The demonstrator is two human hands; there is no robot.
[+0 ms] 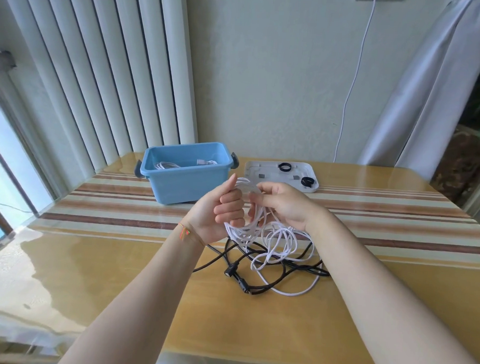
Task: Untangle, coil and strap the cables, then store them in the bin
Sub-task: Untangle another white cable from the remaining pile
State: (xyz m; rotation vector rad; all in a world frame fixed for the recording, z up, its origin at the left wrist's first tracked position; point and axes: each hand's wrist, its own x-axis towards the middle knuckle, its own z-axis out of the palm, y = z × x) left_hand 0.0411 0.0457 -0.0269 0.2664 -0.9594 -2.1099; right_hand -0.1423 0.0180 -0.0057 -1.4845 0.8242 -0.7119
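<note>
White cable (272,239) gripped by both hands mid-table.

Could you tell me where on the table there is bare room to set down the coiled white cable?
Free: the near-left table, left of the black cable; also the right side, right of the white tray. Crowded: centre, where loose cable lies below both hands, and behind, by the blue bin.

No writing, label, brand or number can be read anywhere, neither on the bin (187,176) nor on the lid (281,174).
</note>
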